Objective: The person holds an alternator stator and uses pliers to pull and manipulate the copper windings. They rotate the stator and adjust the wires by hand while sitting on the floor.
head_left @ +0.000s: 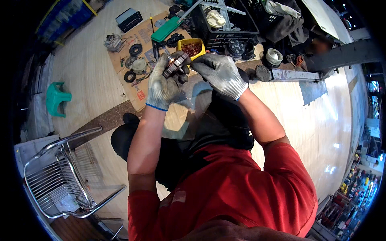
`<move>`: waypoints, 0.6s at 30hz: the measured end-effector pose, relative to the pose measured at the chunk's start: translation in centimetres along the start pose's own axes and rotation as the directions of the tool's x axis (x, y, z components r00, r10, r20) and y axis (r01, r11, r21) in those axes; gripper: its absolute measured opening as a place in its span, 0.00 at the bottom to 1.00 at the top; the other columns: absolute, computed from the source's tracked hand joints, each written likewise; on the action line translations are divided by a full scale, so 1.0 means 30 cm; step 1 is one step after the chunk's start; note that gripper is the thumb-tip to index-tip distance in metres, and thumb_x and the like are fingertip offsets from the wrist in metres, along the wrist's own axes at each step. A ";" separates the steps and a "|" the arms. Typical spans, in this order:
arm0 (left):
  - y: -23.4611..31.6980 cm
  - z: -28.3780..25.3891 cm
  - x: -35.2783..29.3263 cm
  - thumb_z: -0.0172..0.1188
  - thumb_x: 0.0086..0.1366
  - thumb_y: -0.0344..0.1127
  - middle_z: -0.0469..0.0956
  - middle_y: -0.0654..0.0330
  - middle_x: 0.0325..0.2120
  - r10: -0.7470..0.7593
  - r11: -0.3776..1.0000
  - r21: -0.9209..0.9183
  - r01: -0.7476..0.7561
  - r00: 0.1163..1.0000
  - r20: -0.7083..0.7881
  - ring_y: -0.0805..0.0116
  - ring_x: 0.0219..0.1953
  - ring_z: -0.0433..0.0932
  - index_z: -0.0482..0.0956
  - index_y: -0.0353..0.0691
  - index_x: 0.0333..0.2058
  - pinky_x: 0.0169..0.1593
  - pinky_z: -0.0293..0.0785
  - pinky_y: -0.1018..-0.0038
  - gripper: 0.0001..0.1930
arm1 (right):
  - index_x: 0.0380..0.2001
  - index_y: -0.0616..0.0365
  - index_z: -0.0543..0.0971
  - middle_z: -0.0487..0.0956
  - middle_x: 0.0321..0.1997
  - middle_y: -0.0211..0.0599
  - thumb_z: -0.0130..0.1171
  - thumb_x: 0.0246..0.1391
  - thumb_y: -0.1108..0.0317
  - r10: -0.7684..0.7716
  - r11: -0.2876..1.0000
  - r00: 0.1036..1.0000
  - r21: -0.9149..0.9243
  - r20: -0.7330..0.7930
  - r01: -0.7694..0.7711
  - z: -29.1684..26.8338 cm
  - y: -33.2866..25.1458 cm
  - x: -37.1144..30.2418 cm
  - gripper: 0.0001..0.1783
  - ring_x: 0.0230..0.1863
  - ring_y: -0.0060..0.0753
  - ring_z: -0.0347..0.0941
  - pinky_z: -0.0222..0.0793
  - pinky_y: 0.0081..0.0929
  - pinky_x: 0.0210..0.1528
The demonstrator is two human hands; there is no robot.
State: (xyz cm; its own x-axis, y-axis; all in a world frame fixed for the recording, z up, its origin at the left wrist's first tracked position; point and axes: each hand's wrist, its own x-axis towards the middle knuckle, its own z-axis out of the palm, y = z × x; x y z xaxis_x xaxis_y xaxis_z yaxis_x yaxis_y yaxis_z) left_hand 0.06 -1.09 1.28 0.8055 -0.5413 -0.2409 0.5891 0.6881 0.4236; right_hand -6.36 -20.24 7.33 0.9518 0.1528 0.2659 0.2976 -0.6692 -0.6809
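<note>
My left hand, in a white work glove with a blue cuff edge, is wrapped round a motor rotor with dark metal ribs and copper-coloured windings. Its shaft end points toward my right hand, gloved the same way. That hand's fingers are pressed together close to the rotor; whatever they pinch is too small to tell. Just beyond both hands is a yellow tub of reddish copper scraps. A green-headed tool or cover lies farther off, on flattened cardboard.
Motor parts, including a black ring and a round housing, are spread left of my hands. A black crate stands beyond. To the right are a white fan wheel and a metal beam. A green stool and metal chair stand left.
</note>
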 end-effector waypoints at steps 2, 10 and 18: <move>-0.003 0.019 -0.015 0.48 0.74 0.54 0.82 0.49 0.38 -0.048 0.997 -0.060 0.044 0.997 -0.065 0.60 0.29 0.82 0.76 0.31 0.53 0.26 0.79 0.70 0.27 | 0.40 0.59 0.84 0.84 0.39 0.47 0.59 0.60 0.56 0.021 1.000 0.999 0.002 -0.047 -0.021 0.022 -0.005 0.009 0.17 0.40 0.46 0.82 0.76 0.35 0.41; -0.007 0.058 -0.020 0.46 0.73 0.58 0.82 0.51 0.34 -0.033 0.999 -0.044 0.026 0.983 -0.182 0.59 0.28 0.82 0.77 0.33 0.50 0.23 0.76 0.71 0.30 | 0.39 0.59 0.84 0.83 0.39 0.48 0.58 0.59 0.55 -0.006 0.998 0.987 0.066 -0.162 0.017 0.068 -0.021 0.025 0.18 0.41 0.49 0.81 0.76 0.37 0.43; 0.000 0.049 -0.017 0.45 0.74 0.58 0.82 0.50 0.34 -0.068 0.995 -0.089 0.050 0.975 -0.211 0.58 0.27 0.81 0.78 0.33 0.48 0.25 0.76 0.68 0.29 | 0.34 0.58 0.84 0.82 0.35 0.46 0.58 0.57 0.58 -0.062 0.994 0.969 -0.106 -0.240 0.037 0.062 -0.043 0.032 0.15 0.39 0.49 0.79 0.75 0.41 0.39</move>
State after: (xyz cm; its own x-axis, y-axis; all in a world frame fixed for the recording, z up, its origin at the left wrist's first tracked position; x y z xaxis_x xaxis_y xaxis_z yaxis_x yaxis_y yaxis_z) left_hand -0.43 -1.53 2.69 0.7587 -0.4727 -0.4482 0.6322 0.7001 0.3319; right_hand -5.69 -17.88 7.19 0.8862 0.0150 0.4631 0.3232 -0.7361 -0.5947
